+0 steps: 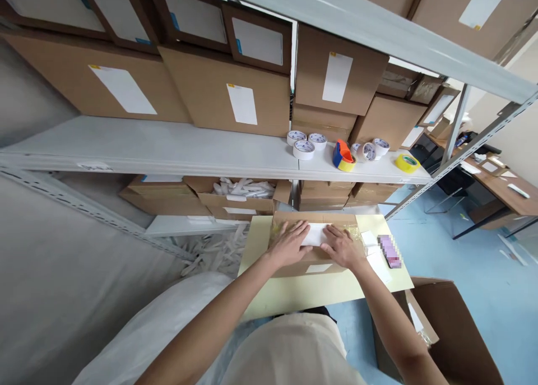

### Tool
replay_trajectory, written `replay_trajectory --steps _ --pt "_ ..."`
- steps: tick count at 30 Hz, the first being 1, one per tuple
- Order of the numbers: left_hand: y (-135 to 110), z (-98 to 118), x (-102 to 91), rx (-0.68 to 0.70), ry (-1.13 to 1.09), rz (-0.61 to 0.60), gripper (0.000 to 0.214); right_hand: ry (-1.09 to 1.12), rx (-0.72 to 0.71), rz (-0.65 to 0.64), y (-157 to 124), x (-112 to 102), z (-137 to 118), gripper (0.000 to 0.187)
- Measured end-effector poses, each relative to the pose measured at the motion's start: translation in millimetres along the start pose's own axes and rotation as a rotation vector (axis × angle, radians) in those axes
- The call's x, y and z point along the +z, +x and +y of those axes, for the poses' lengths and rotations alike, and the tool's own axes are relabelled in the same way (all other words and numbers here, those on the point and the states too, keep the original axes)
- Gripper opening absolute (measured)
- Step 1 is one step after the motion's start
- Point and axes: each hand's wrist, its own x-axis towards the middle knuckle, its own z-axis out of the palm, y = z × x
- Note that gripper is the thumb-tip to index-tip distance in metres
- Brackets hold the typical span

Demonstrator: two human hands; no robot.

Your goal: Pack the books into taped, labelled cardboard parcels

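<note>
Resting on the carton's top, my left hand lies flat with its fingers extended, fingertips at the left end of a white label. I have the right hand in much the same pose at the label's right end, fingers spread rather than curled around anything. The label lies on the carton between them, and clear tape shows on the carton's top beside the right hand. A second white label sits on the carton's near side. The carton stands on a pale yellow table. To its right I can see white papers and, just beyond them, a purple item that is too pixelated for me to identify. On the floor at the near right is a large open box. On the far side of the table, a grey shelf carries white tape rolls, an orange, blue and yellow tape dispenser and, farther right, a yellow tape roll, with brown boxes standing behind them. Below that shelf, left of centre, an open box holds white pieces. At the far right I make out a wooden desk on the blue floor.
</note>
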Motion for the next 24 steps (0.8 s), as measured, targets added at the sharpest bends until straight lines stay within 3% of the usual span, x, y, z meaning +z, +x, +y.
replay_trajectory --steps 2,4,8,11,15,19,24 --pt "-5.8 -3.2 -0.1 -0.057 0.073 0.056 0.054 -0.133 0.142 0.059 -4.8 2.8 -2.9 0.06" --pt "-11.0 -1.6 0.7 -0.04 0.129 0.103 0.057 -0.199 0.191 0.115 -10.7 8.1 -8.4 0.062" --pt "-17.7 8.7 11.8 0.135 0.128 0.003 0.061 -0.118 -0.07 0.066 -20.8 26.4 -24.4 0.066" --pt "-26.3 7.2 19.2 0.103 0.132 -0.006 0.056 -0.073 -0.078 0.016 -30.5 32.8 -27.0 0.065" --pt "-37.8 -2.6 12.8 0.007 0.146 0.085 0.049 -0.122 0.068 0.066 -40.5 18.7 -15.4 0.051" --pt "-27.7 4.8 3.0 -0.038 0.109 0.169 0.038 -0.171 0.112 0.13 -25.8 0.9 -11.4 0.044" --pt "-8.6 21.7 -1.9 -0.054 0.103 0.122 0.035 -0.169 0.151 0.024 -3.4 -2.7 -14.3 0.044"
